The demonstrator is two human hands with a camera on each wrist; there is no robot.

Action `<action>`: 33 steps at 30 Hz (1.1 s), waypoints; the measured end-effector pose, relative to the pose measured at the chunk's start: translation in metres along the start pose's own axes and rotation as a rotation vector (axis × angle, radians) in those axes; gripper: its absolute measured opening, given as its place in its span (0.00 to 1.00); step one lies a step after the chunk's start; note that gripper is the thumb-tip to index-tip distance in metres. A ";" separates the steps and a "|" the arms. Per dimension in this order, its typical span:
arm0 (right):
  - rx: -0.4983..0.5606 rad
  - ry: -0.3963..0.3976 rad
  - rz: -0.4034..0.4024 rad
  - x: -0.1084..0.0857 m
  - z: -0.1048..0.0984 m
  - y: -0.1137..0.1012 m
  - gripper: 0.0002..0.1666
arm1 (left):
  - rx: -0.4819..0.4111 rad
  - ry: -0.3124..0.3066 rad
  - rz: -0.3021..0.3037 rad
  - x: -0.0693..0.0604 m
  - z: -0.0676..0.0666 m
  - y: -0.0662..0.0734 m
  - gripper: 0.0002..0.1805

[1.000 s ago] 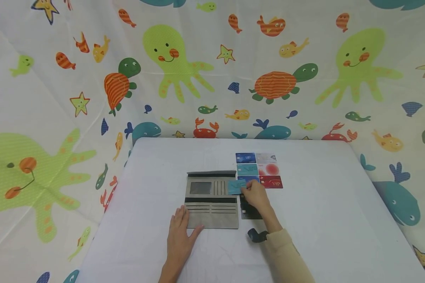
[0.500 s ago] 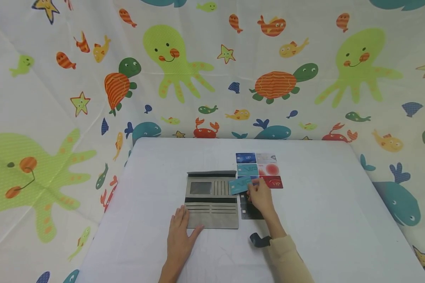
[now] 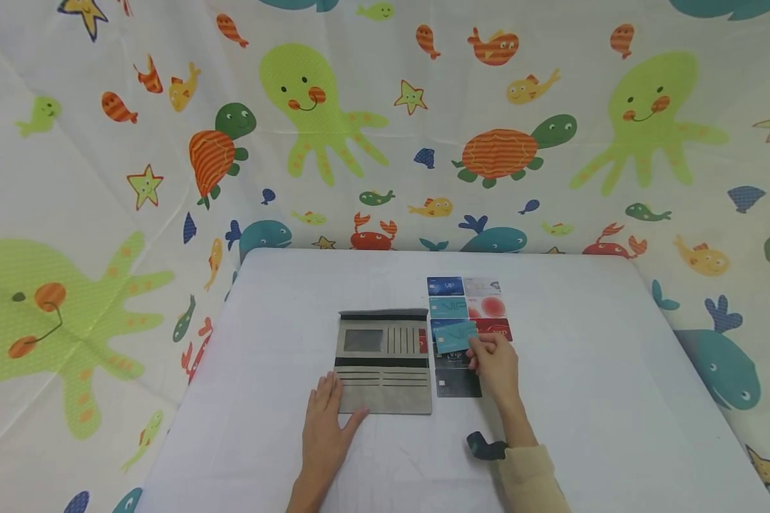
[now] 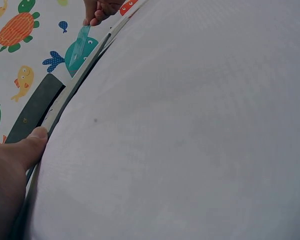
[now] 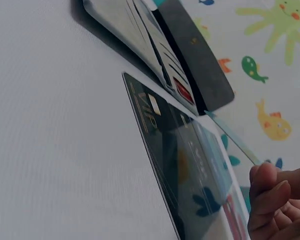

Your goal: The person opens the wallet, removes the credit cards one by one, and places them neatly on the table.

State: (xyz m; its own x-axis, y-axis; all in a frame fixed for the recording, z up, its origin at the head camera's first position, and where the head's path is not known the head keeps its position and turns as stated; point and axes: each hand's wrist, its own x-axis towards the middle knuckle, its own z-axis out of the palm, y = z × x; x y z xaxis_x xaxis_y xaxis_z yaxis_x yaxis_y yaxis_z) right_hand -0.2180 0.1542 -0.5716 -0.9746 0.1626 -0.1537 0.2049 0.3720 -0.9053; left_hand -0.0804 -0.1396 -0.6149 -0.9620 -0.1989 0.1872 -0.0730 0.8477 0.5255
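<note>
A grey wallet (image 3: 385,399) lies unfolded on the white table, with card slots and a dark clear window. My left hand (image 3: 327,424) rests with straight fingers on its lower left edge; in the left wrist view the thumb (image 4: 32,145) lies along that edge. Between thumb and fingers, my right hand (image 3: 499,365) pinches a teal card (image 3: 452,336) at its right end. The card is held tilted, above the column of cards right of the wallet, partly covering a blue one and a black one. A red card (image 3: 423,340) shows in the wallet's right-hand slot.
Laid out in rows are a blue card (image 3: 445,286), a silver card (image 3: 481,286), another teal card (image 3: 448,308), a white card with a red circle (image 3: 488,308), a red card (image 3: 497,326) and a black card (image 3: 458,385). A patterned sea-animal cloth (image 3: 359,142) hangs behind.
My right hand has drawn the teal card rightward, away from the wallet's right slots and over the cards. The red card in the slot has come into view. My left hand has stayed put.
</note>
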 end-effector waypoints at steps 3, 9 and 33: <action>0.022 0.030 0.014 -0.001 -0.009 0.004 0.18 | -0.001 0.004 0.001 0.000 0.000 0.000 0.45; 0.023 0.106 0.053 -0.001 -0.026 0.013 0.19 | 0.007 0.014 0.004 0.000 0.001 -0.001 0.46; -0.044 0.173 0.141 -0.005 -0.057 0.037 0.19 | 0.003 0.021 0.014 0.000 0.001 -0.001 0.45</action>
State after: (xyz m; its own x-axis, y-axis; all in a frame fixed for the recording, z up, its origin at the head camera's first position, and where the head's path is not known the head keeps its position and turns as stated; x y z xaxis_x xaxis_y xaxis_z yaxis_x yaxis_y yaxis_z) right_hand -0.2002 0.2190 -0.5820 -0.9069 0.3686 -0.2044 0.3458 0.3737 -0.8607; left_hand -0.0803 -0.1398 -0.6168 -0.9571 -0.1977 0.2119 -0.0608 0.8519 0.5201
